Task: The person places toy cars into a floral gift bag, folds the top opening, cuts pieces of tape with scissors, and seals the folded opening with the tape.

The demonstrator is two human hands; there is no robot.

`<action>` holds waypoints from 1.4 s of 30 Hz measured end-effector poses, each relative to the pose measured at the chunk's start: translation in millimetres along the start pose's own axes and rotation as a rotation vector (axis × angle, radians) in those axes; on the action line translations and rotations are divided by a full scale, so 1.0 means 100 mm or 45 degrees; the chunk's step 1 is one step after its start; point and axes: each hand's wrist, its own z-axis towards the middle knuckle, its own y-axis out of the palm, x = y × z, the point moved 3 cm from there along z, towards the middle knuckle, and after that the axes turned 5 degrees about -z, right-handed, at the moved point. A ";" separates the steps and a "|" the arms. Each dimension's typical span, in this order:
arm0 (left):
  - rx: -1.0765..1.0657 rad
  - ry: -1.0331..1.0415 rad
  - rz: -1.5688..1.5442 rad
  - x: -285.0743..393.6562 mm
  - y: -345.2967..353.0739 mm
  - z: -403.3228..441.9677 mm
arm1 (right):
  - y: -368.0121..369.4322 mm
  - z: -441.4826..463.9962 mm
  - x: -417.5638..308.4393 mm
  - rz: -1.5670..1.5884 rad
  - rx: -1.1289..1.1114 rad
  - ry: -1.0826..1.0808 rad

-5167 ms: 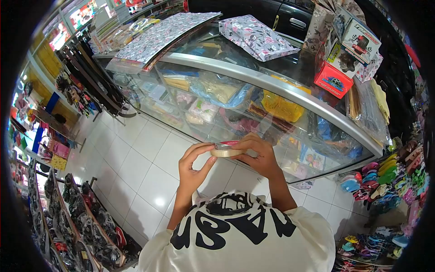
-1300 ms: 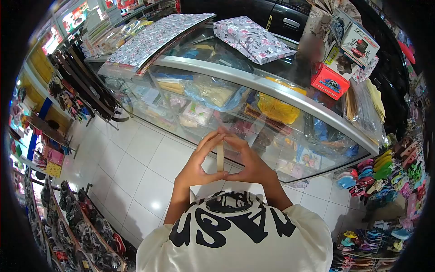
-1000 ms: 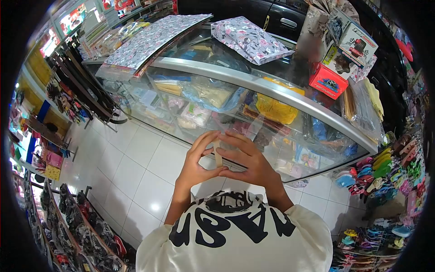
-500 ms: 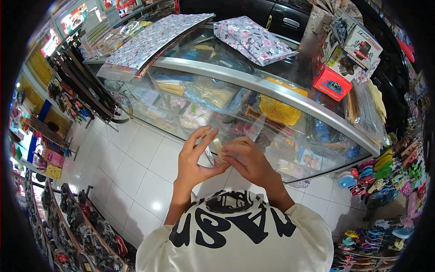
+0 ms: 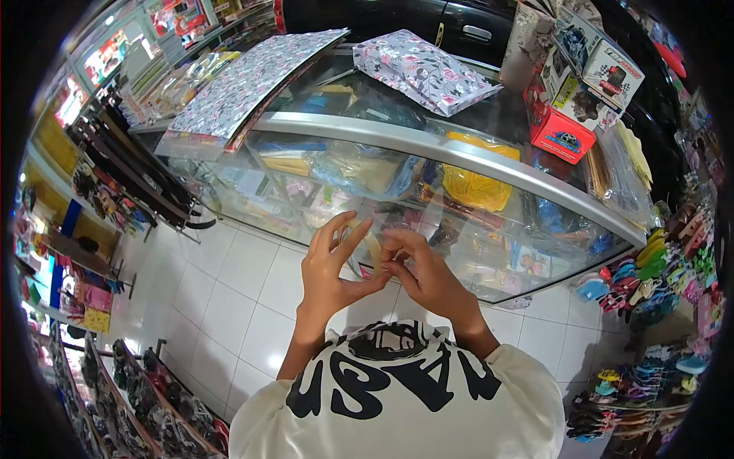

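Observation:
Before my chest, in the head view, a roll of clear tape (image 5: 374,249) is held up between my two hands. My left hand (image 5: 330,269) curves around the roll, thumb below and fingers above it. At the roll's right edge, the thumb and fingers of my right hand (image 5: 419,266) are pinched together; whether a loose tape end is between them is too small to tell. Beyond the hands, a parcel in floral wrapping paper (image 5: 428,73) lies on the glass counter (image 5: 344,126). Flat sheets of matching floral paper (image 5: 256,88) lie to its left.
Toy boxes (image 5: 566,136) are stacked at the counter's right end, beside plastic-wrapped goods. Packaged items, including a yellow bag (image 5: 480,180), fill the glass case. Belts (image 5: 134,161) hang at left, sandals (image 5: 650,268) at right, and shoe racks (image 5: 138,398) stand lower left.
My right fingers have curled into a tighter pinch at the roll's edge. The left hand keeps its hold, with the roll turned slightly. The view has shifted a little.

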 end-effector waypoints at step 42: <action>0.295 -0.170 0.029 0.23 0.36 -0.20 | -0.17 -0.22 0.19 0.090 0.064 0.027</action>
